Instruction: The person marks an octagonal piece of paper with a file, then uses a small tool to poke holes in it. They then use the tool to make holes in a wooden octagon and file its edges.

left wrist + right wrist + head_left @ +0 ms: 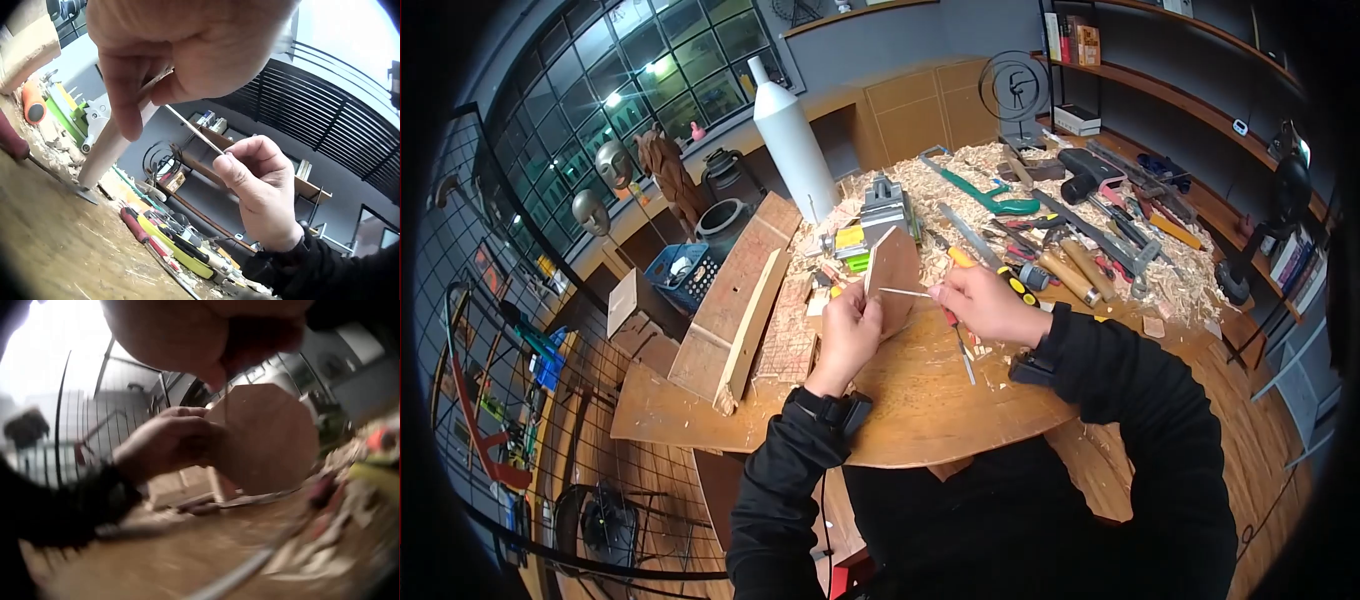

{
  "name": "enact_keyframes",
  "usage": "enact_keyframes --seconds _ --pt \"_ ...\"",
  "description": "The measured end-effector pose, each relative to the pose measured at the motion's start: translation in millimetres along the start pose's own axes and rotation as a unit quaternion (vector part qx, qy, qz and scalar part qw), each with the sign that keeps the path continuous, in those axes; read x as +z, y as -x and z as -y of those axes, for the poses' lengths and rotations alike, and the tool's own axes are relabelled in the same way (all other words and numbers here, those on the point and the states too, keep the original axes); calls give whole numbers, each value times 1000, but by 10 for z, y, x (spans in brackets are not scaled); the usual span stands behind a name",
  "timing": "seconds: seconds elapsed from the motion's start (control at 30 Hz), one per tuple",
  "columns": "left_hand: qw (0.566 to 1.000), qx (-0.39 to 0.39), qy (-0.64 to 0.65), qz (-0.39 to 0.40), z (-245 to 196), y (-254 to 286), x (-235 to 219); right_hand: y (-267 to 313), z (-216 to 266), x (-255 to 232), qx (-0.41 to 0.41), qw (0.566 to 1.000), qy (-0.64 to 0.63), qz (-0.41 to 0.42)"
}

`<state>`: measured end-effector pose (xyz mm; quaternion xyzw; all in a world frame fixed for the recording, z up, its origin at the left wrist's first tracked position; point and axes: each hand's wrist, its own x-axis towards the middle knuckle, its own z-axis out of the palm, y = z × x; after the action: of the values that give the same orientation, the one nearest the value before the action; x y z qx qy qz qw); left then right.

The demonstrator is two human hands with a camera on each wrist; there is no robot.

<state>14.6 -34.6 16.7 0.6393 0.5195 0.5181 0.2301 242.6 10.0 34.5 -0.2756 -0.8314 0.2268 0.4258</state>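
A flat wooden board with cut corners [897,275] stands on edge above the table, and the left hand [852,328] grips its left edge. In the right wrist view the board [269,440] shows its broad face, with the left hand [172,440] at its side. The right hand [990,303] pinches a thin pale rod [905,292] between thumb and fingers; the rod's other end reaches the board near the left fingers. From the left wrist view, the right hand [262,187] holds the rod [194,129] slanting up to the left hand [187,44].
Wood shavings [960,165] and many tools cover the table's back and right, including a green-handled saw [1000,205] and wooden handles [1070,278]. A long plank [750,335] lies at left. A screwdriver-like tool [967,360] lies just below the hands.
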Motion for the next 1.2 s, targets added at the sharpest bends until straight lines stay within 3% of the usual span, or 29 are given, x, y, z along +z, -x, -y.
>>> enact_keyframes --seconds 0.03,0.13,0.17,0.2,0.23,0.27,0.33,0.37,0.4,0.5,0.53,0.57,0.6,0.63,0.67,0.73,0.77,0.8,0.87,0.9,0.93,0.97,1.07,1.1,1.13,1.17,1.2 --pt "1000 -4 -8 3 -30 15 7 34 -10 8 283 931 -193 128" --pt "1000 -15 -16 13 -87 19 30 57 -84 22 251 934 -225 115" --pt "999 -12 -33 11 -69 21 45 117 -54 -1 149 982 -87 76" --pt "999 -14 -33 15 -38 23 67 108 -49 -24 153 981 -89 75" --pt "1000 11 -22 7 -13 11 97 64 -58 -63 -81 994 70 -18" --pt "999 39 -10 -2 -3 -16 120 28 -48 -105 -308 918 225 -110" --pt "999 22 -30 4 -17 -32 104 100 30 -98 -264 931 226 -110" --pt "999 5 -51 6 -30 -35 95 104 49 -90 -13 996 84 -1" --pt "999 3 -51 8 -25 -44 101 106 53 -81 239 963 -67 108" --pt "1000 -3 -29 4 16 -53 109 134 -3 -72 289 938 -135 136" --pt "999 1 -38 9 28 -63 105 173 -9 -57 293 936 -136 138" --pt "999 4 -47 14 53 -57 105 237 -5 -38 62 996 50 36" --pt "999 -2 -46 15 95 -48 110 288 0 -27 -176 955 230 -69" --pt "999 4 -48 11 117 -55 111 299 4 -30 -189 948 248 -62" --pt "999 10 -50 6 127 -58 103 312 -11 8 -187 949 246 -60" --pt "999 6 -49 6 96 -18 100 349 -18 108 -59 993 54 -92" --pt "1000 5 -23 -1 68 -10 109 379 43 114 167 978 -117 -32" --pt "1000 4 5 -10 62 -9 107 359 44 122 167 979 -117 -30" --pt "1000 18 7 -11 125 -19 90 324 33 107 256 958 -129 25" --pt "999 34 8 -8 148 -41 93 322 20 88 256 958 -126 25" --pt "999 33 12 -8 153 -48 98 342 6 72 59 997 55 -22" --pt "1000 21 13 5 155 -41 96 364 -7 62 -144 960 229 -64" --pt "999 -12 44 16 148 -33 108 366 8 38 -193 950 229 -82" --pt "997 -32 74 18 147 -18 110 386 39 83 -192 952 225 -79" --pt "997 -37 72 18 144 -5 101 411 91 150 -34 994 62 -84" --pt "996 -41 80 23 133 -8 91 416 130 186 125 983 -103 -86" --pt "995 -42 87 29 124 -33 86 390 153 173 125 983 -105 -88"
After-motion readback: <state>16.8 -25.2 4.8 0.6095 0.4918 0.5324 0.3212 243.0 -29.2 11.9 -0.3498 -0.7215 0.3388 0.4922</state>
